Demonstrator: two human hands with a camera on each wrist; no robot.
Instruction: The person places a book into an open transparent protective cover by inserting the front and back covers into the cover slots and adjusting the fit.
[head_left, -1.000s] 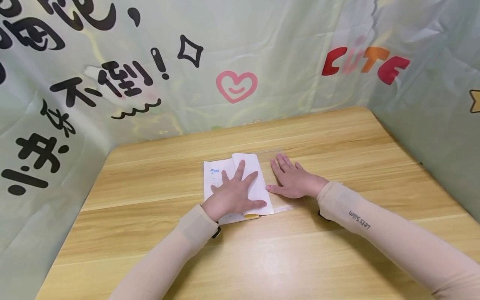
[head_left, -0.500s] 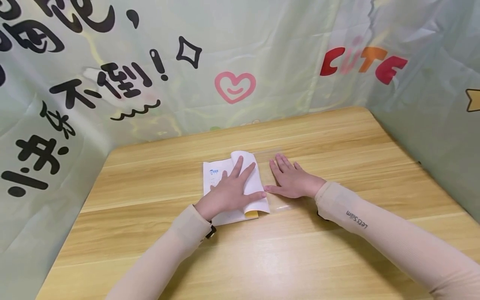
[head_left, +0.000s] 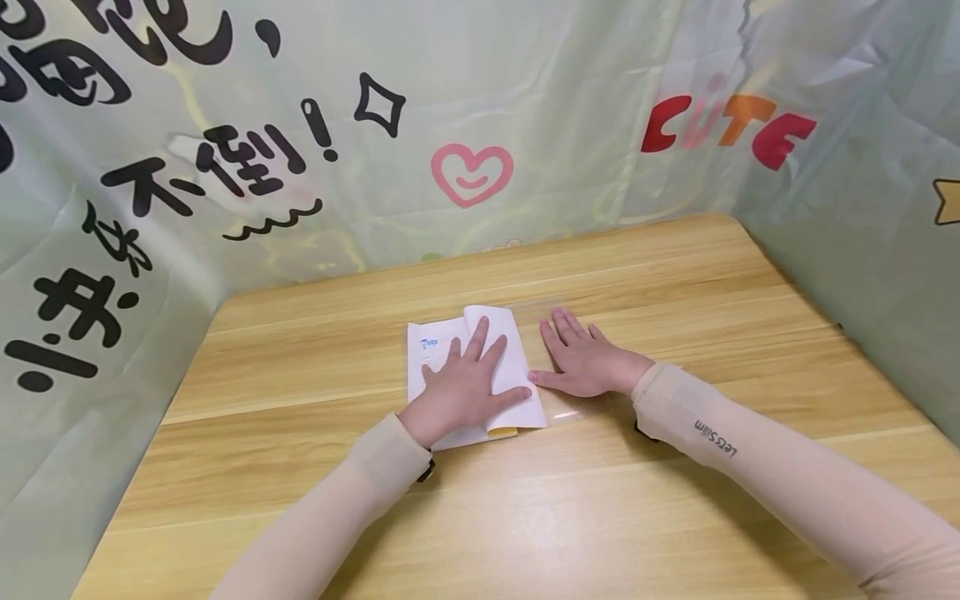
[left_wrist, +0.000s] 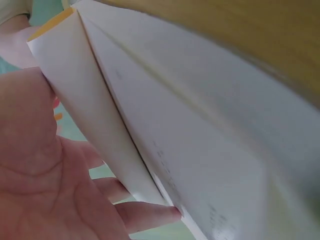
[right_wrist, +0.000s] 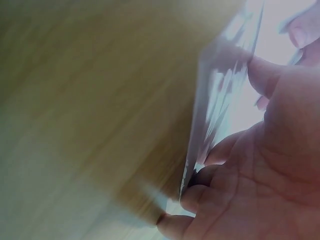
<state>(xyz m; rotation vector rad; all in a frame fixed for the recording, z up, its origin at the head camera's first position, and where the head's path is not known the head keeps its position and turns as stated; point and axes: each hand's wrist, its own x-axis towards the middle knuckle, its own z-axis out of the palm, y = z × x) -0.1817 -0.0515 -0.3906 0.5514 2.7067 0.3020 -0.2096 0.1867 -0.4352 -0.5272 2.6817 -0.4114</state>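
Note:
A thin booklet (head_left: 417, 350) with white pages and small blue print lies on the table. Its white flap (head_left: 517, 354) is folded over its right part, and a strip of yellow shows below. My left hand (head_left: 459, 396) rests with spread, straight fingers across the page and flap; in the left wrist view the flap (left_wrist: 90, 100) bulges in a curve beside the palm. A clear plastic sheet (head_left: 558, 408) extends to the right of the booklet. My right hand (head_left: 588, 364) presses flat on this sheet, its thumb near the flap's edge. The right wrist view shows the glossy plastic (right_wrist: 220, 95) under the fingers.
The wooden table (head_left: 300, 367) has rounded far corners. Behind it and at both sides hangs a pale printed curtain (head_left: 570, 108) with black lettering, a pink heart and the word CUTE. Both forearms wear beige sleeves (head_left: 720, 433).
My left hand slid slightly left as the flap bulged up, then moved a little right again, and the flap now lies flatter. My right hand has stayed almost in place.

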